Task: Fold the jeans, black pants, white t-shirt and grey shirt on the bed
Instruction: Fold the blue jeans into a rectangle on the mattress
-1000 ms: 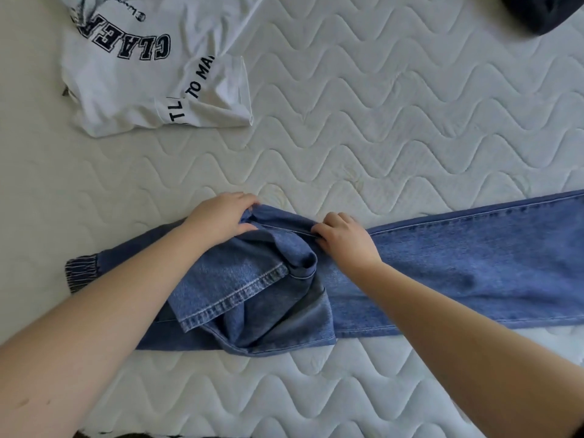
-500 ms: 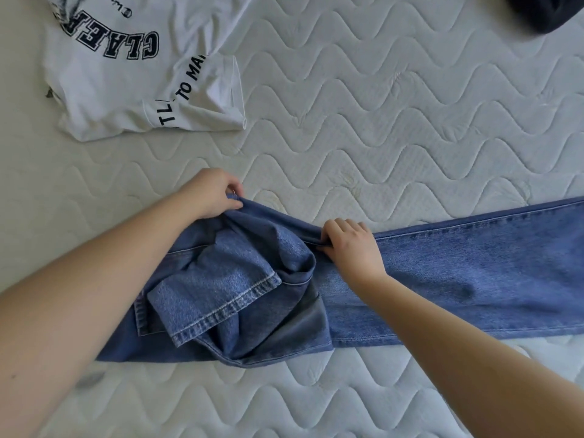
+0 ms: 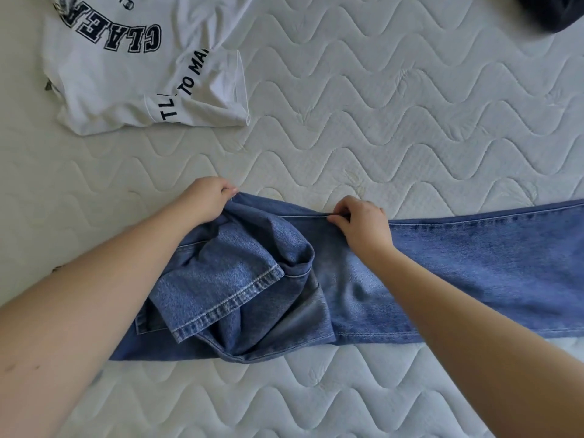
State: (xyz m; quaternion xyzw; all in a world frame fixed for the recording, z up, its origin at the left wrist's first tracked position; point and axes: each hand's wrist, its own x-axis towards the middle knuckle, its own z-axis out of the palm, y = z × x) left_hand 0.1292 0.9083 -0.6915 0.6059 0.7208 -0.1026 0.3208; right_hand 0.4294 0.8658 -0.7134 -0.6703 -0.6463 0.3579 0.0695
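Blue jeans [image 3: 474, 267] lie across the quilted white mattress [image 3: 379, 121], stretching to the right edge of view. Their left part is bunched up, with a hemmed leg end folded over on top. My left hand [image 3: 210, 197] grips the far edge of the bunched denim. My right hand [image 3: 363, 222] pinches the jeans' far seam a little to the right. A white t-shirt [image 3: 126, 77] with dark lettering lies crumpled at the upper left. A dark garment [image 3: 550, 11] shows at the top right corner, mostly cut off.
Bare mattress stretches between the t-shirt and the dark garment and along the near side below the jeans. Both of my forearms reach in from the bottom corners.
My left hand has pulled the bunched denim farther up and away from me. My right hand has stayed on the far seam. The jeans' left cuff end is no longer in sight.
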